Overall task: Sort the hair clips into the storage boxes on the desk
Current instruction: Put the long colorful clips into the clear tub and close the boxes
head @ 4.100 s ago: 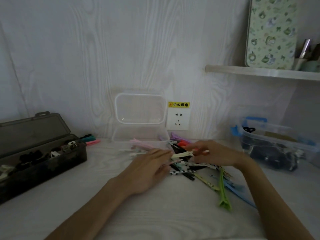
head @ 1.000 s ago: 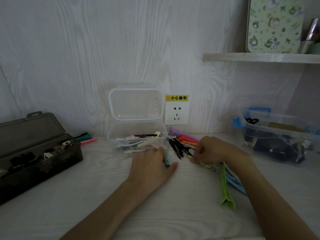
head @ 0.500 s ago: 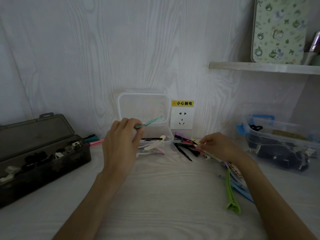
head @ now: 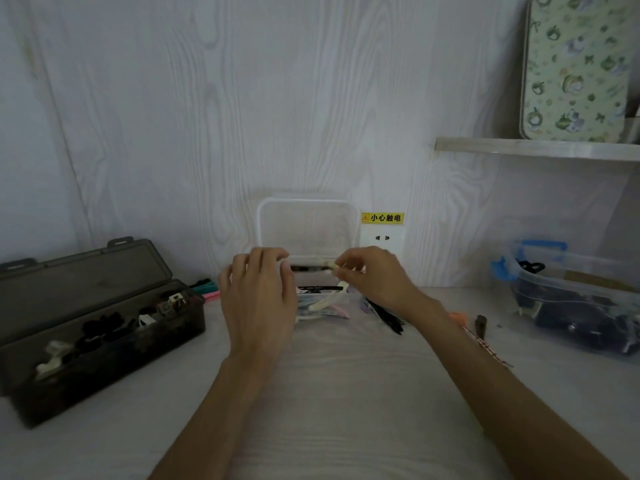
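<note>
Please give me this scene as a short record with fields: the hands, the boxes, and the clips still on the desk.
left hand: raised over the clear box, fingers curled; whether it holds the clip is unclear
right hand: pinches one end of a long dark clip
clear box: open, lid upright against the wall, several clips inside
grey box: open, at left, holds dark and white clips
blue-latched box: at right, dark contents
loose clips: black ones on the desk, right of the clear box
</note>
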Demonstrator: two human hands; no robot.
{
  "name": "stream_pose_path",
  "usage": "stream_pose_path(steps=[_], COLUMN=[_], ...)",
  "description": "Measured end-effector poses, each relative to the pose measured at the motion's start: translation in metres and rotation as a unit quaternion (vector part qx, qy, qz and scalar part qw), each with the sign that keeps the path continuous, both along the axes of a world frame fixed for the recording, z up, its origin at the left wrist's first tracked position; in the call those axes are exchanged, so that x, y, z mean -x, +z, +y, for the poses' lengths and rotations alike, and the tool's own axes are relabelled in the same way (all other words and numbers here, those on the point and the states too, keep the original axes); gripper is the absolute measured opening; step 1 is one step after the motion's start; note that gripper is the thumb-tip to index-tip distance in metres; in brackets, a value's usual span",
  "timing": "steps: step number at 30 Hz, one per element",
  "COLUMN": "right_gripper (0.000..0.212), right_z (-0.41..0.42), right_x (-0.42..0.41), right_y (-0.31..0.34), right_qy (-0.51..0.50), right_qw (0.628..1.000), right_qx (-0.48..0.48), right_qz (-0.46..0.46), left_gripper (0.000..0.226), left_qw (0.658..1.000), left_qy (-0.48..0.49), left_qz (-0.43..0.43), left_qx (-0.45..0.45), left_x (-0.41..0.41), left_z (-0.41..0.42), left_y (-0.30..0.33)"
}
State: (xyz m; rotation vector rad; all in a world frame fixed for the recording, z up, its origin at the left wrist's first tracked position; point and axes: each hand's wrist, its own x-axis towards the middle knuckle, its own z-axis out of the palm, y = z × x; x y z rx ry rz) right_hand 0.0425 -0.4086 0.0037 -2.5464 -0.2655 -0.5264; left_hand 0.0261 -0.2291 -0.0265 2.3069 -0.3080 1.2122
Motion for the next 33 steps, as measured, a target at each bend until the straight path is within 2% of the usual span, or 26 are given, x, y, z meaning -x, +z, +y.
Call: stream_pose_path(steps=[3, 5, 8, 10, 12, 15, 17, 19, 23, 26, 28, 31, 33], right_gripper=[0.022, 0.028, 0.023, 0.022, 0.039, 0.071, 0.088, 0.097, 0.097, 0.081, 0.079, 0.07, 0.042], right_z=[-0.006, -0.021, -0.059, -0.094, -0.123, -0.144, -0.147, -0.15, -0.148, -0.132, -0.115, -0.089, -0.081], right_x=[0.002, 0.016, 0.042, 0.062, 0.084, 0.111, 0.121, 0.129, 0.146, 0.157, 0.159, 0.148, 0.132], right_y=[-0.001, 0.008, 0.026, 0.033, 0.034, 0.028, 0.02, 0.011, 0.002, 0.007, 0.006, -0.01, -0.022], right_qy=[0.026, 0.033, 0.022, -0.002, -0.022, -0.063, -0.053, -0.038, -0.062, -0.098, -0.121, -0.112, -0.102], right_qw=[0.998, 0.999, 0.999, 0.996, 0.98, 0.937, 0.917, 0.916, 0.907, 0.906, 0.907, 0.918, 0.94], right_qx=[-0.002, -0.025, -0.039, -0.003, 0.048, 0.13, 0.165, 0.156, 0.138, 0.12, 0.146, 0.168, 0.154], right_qz=[0.061, 0.032, 0.023, 0.092, 0.194, 0.317, 0.358, 0.369, 0.393, 0.394, 0.377, 0.342, 0.285], left_gripper=[0.027, 0.027, 0.022, 0.019, 0.022, 0.039, 0.056, 0.053, 0.036, 0.028, 0.022, 0.021, 0.021], left_qw=[1.0, 0.999, 0.993, 0.984, 0.97, 0.921, 0.873, 0.846, 0.866, 0.861, 0.867, 0.89, 0.911], left_qy=[-0.017, -0.037, -0.103, -0.173, -0.238, -0.31, -0.317, -0.309, -0.276, -0.266, -0.267, -0.259, -0.279], left_qz=[-0.014, -0.028, -0.042, -0.024, 0.04, 0.226, 0.341, 0.385, 0.364, 0.391, 0.375, 0.293, 0.192], left_qx=[-0.003, -0.016, -0.032, -0.017, -0.015, -0.071, -0.144, -0.2, -0.204, -0.188, -0.192, -0.235, -0.235], left_x=[0.003, 0.003, 0.01, 0.024, 0.045, 0.074, 0.09, 0.096, 0.081, 0.061, 0.047, 0.035, 0.03], left_z=[0.0, -0.002, -0.011, -0.028, -0.051, -0.098, -0.125, -0.143, -0.138, -0.113, -0.094, -0.066, -0.054], left_y=[0.002, 0.002, 0.002, 0.003, 0.006, 0.006, 0.004, -0.003, -0.011, -0.009, -0.009, -0.014, -0.019])
